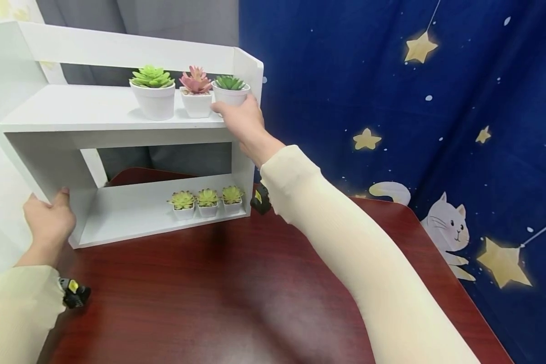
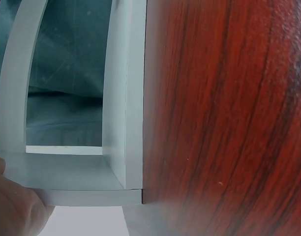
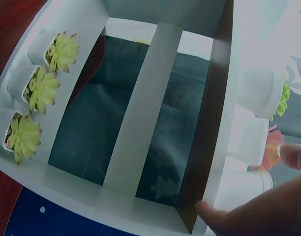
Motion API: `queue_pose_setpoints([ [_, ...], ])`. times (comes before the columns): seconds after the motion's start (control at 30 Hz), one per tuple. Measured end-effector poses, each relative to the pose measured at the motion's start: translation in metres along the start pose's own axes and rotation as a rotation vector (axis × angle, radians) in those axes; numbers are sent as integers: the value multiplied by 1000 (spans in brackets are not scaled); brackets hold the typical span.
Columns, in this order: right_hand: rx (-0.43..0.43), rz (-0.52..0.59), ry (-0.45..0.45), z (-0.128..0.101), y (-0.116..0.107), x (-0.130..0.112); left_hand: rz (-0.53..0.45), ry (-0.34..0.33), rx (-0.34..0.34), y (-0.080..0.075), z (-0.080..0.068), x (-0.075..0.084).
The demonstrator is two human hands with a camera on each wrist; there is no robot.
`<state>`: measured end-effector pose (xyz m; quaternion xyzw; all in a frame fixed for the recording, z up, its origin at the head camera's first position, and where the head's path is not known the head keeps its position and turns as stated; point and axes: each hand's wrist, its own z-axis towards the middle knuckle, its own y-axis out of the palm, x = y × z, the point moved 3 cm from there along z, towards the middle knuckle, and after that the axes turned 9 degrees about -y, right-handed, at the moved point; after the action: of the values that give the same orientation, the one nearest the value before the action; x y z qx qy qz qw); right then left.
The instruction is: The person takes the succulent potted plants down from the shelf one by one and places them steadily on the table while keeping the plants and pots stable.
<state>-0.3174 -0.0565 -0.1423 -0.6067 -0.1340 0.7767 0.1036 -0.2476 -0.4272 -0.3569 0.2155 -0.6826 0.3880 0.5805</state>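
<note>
The left hand (image 1: 47,220) sits nearest, at the lower left corner of the white shelf unit (image 1: 73,108). Its thumb lies up against the front edge of the unit's left side panel and the rest of the hand wraps behind that panel, so the fingers are closed around the board; the left wrist view shows only a blurred part of the hand against the white corner where it meets the dark red wooden counter (image 1: 218,293).

Farther off, the right hand (image 1: 241,121) reaches to the upper tier at the unit's right end. Its fingers (image 3: 294,156) are spread around the small green succulent pot (image 1: 230,91), thumb low at the shelf edge and fingertips against the pot's white side. The grip looks light; I cannot tell whether the pot is lifted or resting on the board.

That pot is white and round with a spiky dark green rosette, and it stands rightmost on the upper shelf, just beside the right wall. Next to it is a pink succulent pot (image 1: 195,93), then a larger pale green succulent pot (image 1: 153,92).

On the bottom shelf three tiny yellow-green succulents (image 1: 207,200) stand in a row, touching one another, near the right end.
</note>
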Motion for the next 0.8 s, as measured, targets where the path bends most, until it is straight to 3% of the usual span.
queue_pose_setpoints([
  [0.33, 59, 13, 19, 1, 7, 1, 50, 16, 29, 4, 1, -2],
  [0.63, 193, 16, 16, -7, 4, 8, 25, 48, 34, 7, 5, -8],
  [0.8, 214, 4, 11, -7, 2, 7, 17, 27, 13, 8, 5, -6],
])
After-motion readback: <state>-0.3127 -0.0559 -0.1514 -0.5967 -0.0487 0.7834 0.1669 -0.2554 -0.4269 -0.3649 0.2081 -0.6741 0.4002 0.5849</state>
